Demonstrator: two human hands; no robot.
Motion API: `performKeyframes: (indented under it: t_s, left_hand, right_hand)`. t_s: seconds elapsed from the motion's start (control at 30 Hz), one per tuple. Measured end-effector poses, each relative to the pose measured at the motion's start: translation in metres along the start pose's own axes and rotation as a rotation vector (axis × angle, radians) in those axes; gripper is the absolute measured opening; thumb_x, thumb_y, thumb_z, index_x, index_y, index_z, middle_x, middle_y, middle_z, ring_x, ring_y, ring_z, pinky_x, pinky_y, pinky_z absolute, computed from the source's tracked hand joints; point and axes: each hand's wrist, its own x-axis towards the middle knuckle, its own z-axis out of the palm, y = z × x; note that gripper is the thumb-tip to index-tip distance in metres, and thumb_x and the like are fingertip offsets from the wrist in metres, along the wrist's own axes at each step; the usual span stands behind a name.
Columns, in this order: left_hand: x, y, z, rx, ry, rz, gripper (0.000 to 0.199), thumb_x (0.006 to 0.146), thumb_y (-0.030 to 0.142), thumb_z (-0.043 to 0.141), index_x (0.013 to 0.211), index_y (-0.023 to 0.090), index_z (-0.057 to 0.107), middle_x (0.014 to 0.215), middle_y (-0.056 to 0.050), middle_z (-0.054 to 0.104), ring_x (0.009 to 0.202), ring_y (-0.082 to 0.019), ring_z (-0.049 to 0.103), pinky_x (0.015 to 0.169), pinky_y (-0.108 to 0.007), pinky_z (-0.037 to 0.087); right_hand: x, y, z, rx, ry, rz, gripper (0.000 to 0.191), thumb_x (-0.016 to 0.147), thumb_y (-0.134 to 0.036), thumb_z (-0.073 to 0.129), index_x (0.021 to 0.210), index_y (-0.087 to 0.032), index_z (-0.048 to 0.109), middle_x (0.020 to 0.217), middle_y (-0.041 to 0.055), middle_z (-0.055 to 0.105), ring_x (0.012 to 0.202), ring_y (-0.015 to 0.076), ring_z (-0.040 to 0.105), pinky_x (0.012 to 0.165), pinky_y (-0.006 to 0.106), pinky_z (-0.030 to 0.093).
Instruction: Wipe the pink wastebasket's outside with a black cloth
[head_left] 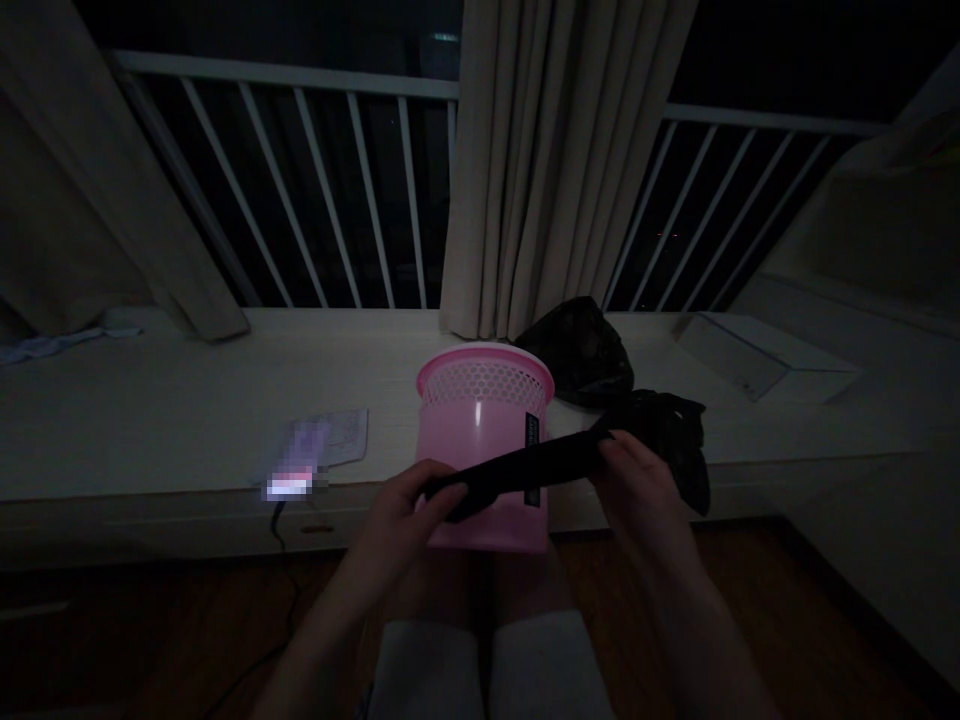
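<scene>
Both my hands hold a long, flat black strip (536, 470), which looks like a folded trash bag, stretched level and rising a little to the right. My left hand (421, 498) pinches its left end between thumb and fingers. At the other end, the fingers of my right hand (636, 475) are closed on the strip. Right behind it stands a pink trash can (480, 430) with a pierced band under its rim and a dark label; the strip covers part of its front. Crumpled black plastic bags (581, 350) lie to the right of the can.
A pale ledge (187, 400) runs below the window. On it are a blurred lit device with a cable, a sheet of paper (346, 435) and, at right, a white box (765, 358). Behind stand curtains (559, 150) and a white railing (300, 78). The room is dim.
</scene>
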Motion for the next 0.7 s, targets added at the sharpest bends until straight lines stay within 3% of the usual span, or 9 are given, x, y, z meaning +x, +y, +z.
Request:
performKeyframes:
  t_s: [0.1, 0.27, 0.4, 0.53, 0.63, 0.7]
  left_hand:
    - [-0.001, -0.004, -0.002, -0.182, 0.074, -0.033, 0.023, 0.067, 0.040, 0.074, 0.073, 0.019, 0.068, 0.065, 0.001, 0.063, 0.060, -0.014, 0.056, 0.058, -0.024, 0.045]
    - [-0.002, -0.008, 0.001, -0.411, 0.197, -0.124, 0.035, 0.059, 0.041, 0.081, 0.081, 0.018, 0.065, 0.072, 0.001, 0.064, 0.061, -0.012, 0.056, 0.056, -0.021, 0.044]
    - [0.001, -0.006, -0.001, -0.171, 0.260, -0.041, 0.028, 0.057, 0.039, 0.080, 0.072, 0.019, 0.067, 0.067, 0.000, 0.065, 0.065, -0.015, 0.058, 0.058, -0.023, 0.044]
    - [0.000, -0.006, -0.003, 0.063, 0.277, -0.013, 0.020, 0.060, 0.038, 0.075, 0.069, 0.021, 0.070, 0.067, -0.002, 0.069, 0.067, -0.020, 0.062, 0.062, -0.028, 0.047]
    - [-0.002, -0.007, -0.006, 0.078, 0.228, -0.024, 0.016, 0.060, 0.035, 0.075, 0.068, 0.022, 0.071, 0.067, -0.002, 0.070, 0.066, -0.021, 0.063, 0.063, -0.029, 0.048]
    - [-0.003, -0.007, -0.010, 0.029, 0.160, -0.044, 0.016, 0.058, 0.034, 0.077, 0.069, 0.022, 0.072, 0.067, -0.003, 0.070, 0.066, -0.021, 0.064, 0.063, -0.030, 0.049]
  right_hand:
    - [-0.002, 0.005, 0.002, 0.271, 0.016, 0.174, 0.025, 0.061, -0.038, 0.081, 0.074, -0.022, 0.066, 0.080, 0.0001, 0.068, 0.078, 0.0166, 0.061, 0.072, 0.029, 0.051]
    - [-0.004, 0.010, 0.009, 0.219, 0.064, 0.213, 0.030, 0.058, -0.041, 0.082, 0.073, -0.021, 0.066, 0.074, -0.0005, 0.067, 0.069, 0.0157, 0.061, 0.063, 0.027, 0.050]
    - [-0.001, 0.010, 0.005, -0.104, 0.089, 0.014, 0.029, 0.067, -0.047, 0.074, 0.074, -0.020, 0.067, 0.063, -0.0016, 0.062, 0.059, 0.0143, 0.055, 0.053, 0.024, 0.044]
    - [0.004, 0.007, 0.001, -0.307, 0.138, -0.144, 0.026, 0.070, -0.045, 0.069, 0.078, -0.020, 0.071, 0.068, 0.0002, 0.067, 0.064, 0.0162, 0.058, 0.060, 0.028, 0.046]
    - [0.006, 0.004, 0.001, -0.211, 0.073, -0.076, 0.026, 0.067, -0.043, 0.071, 0.080, -0.020, 0.072, 0.074, 0.0015, 0.069, 0.069, 0.0162, 0.060, 0.064, 0.029, 0.048]
    - [0.007, 0.004, 0.003, -0.070, 0.013, 0.032, 0.029, 0.065, -0.043, 0.073, 0.082, -0.019, 0.072, 0.073, 0.0014, 0.067, 0.066, 0.0147, 0.059, 0.057, 0.026, 0.048]
